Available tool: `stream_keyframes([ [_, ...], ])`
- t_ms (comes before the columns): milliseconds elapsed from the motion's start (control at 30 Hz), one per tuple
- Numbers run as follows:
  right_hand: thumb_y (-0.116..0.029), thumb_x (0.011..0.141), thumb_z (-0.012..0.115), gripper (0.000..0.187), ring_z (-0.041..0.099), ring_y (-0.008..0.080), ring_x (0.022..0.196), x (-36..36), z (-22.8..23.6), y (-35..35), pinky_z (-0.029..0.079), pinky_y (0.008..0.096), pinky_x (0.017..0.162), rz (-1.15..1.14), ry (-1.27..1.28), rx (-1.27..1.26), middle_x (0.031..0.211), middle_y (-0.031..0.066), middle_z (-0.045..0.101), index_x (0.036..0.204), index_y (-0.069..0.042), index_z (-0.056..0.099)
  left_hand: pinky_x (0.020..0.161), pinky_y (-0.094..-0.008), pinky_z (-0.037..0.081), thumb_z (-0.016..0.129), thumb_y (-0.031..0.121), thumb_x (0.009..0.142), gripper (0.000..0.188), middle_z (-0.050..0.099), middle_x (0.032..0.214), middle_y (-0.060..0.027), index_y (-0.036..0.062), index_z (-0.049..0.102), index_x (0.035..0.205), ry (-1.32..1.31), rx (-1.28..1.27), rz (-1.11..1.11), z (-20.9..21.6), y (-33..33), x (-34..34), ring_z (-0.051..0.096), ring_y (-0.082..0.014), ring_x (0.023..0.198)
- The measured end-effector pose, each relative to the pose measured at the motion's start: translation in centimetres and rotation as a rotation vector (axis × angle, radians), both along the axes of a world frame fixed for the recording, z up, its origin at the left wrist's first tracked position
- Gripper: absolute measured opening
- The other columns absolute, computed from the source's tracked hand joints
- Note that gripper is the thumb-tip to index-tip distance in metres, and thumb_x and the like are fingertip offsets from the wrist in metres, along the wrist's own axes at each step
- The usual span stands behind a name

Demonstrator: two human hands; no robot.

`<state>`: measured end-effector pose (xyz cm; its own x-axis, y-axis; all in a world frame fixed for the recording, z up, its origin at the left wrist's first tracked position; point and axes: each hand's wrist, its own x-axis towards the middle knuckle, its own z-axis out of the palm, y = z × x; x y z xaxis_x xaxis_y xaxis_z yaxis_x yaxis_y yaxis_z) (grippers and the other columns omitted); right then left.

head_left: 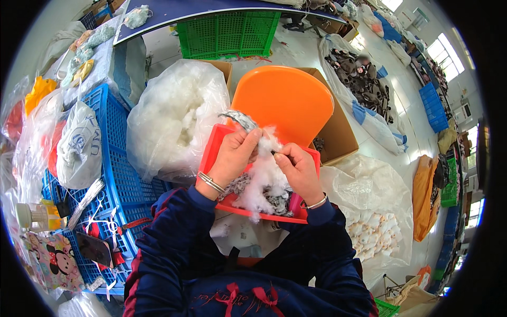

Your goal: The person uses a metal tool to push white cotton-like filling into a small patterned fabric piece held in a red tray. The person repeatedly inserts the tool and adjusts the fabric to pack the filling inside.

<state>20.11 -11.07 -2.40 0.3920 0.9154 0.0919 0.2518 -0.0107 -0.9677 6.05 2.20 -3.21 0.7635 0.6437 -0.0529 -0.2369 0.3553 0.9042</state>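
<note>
The left hand [235, 153] is clamping a grey-and-white plush piece [238, 118]; beside it, the right hand [298, 169] is apparently pinching white fluffy fibre [270, 142]. Below both grips, a red plastic tray [209, 153] is probably catching loose bits.

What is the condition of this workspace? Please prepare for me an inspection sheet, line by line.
Surface: a red tray is in front of the person.
Job's things: white stuffing and grey-and-white fluffy pieces lie in the tray; another grey-and-white piece is at the left hand.
Clutter: a phone, scissors and a capped jar are around the blue crate at left.
Hands: left hand pinches the grey-and-white piece; right hand has its fingertips at the stuffing, exact grip unclear.
Cables: nothing seen.
Surroundings: orange chair ahead, clear bag of white filling to its left, green crate beyond.
</note>
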Motion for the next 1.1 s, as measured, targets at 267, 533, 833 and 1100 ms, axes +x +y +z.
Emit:
stream_keyframes([
  [267,-0.011,0.096,0.058,0.015,0.042,0.0024,0.065,-1.3,-0.1,0.0,0.035,0.0208,0.056,-0.02,0.259,-0.042,0.07,-0.0046,0.049,0.084,-0.003,0.054,0.052,-0.0211,0.036,0.054,0.022,0.101,0.023,0.049,0.066,0.005,0.0035,0.066,0.095,-0.025,-0.057,-0.002,-1.0,-2.0,0.9,0.04,-0.0037,0.055],
  [533,-0.014,0.096,0.059,0.015,0.043,0.0025,0.061,-0.9,0.1,0.2,0.036,0.0206,0.055,-0.034,0.192,-0.033,0.069,-0.004,0.05,0.087,-0.002,0.055,0.053,-0.0216,0.038,0.053,0.022,0.101,0.027,0.053,0.066,0.0033,0.0,0.068,0.103,0.268,0.193,-0.05,-0.5,-0.9,0.8,0.045,-0.0048,0.057],
  [833,-0.015,0.095,0.061,0.017,0.044,0.0036,0.065,0.3,0.1,0.1,0.037,0.0218,0.056,-0.028,0.041,-0.145,0.072,-0.0028,0.052,0.09,0.0,0.056,0.054,-0.0229,0.038,0.056,0.025,0.1,0.03,0.052,0.062,0.0022,-0.0007,0.069,0.091,0.158,0.067,-0.006,-0.5,0.4,0.4,0.047,-0.007,0.056],
  [1100,-0.008,0.094,0.061,0.011,0.043,0.0028,0.066,0.3,0.1,-0.2,0.036,0.0209,0.057,0.027,0.065,-0.056,0.073,-0.0034,0.051,0.089,0.0,0.054,0.053,-0.0235,0.04,0.062,0.023,0.096,0.03,0.055,0.06,0.0009,0.0006,0.066,0.076,0.197,0.128,0.072,-0.4,-0.4,0.3,0.049,-0.0069,0.055],
])
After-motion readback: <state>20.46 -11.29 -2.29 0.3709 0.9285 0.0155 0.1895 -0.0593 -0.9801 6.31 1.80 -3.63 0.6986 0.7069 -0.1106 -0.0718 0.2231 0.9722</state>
